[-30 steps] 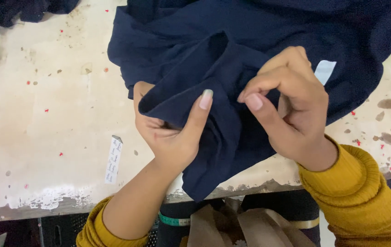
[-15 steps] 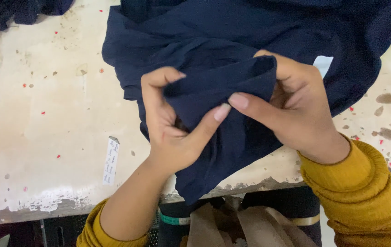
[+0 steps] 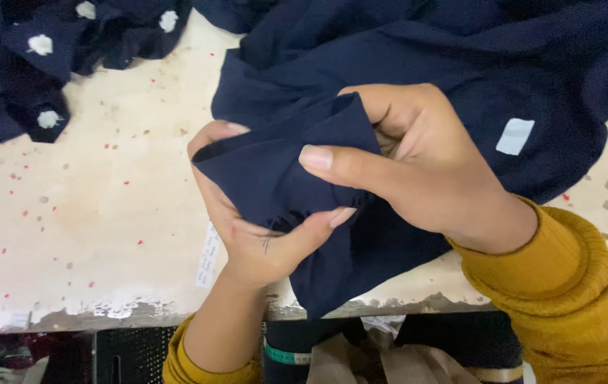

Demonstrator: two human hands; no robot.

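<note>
Pinching a fold of navy fabric (image 3: 275, 171), the left hand (image 3: 247, 227) and right hand (image 3: 418, 171) are both closed on it.

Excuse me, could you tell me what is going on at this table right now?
A person in mustard sleeves grips a fold of navy fabric with both hands. The left hand cups it from below; the right hand pinches it from above. The rest of the garment lies on the worn table.
</note>
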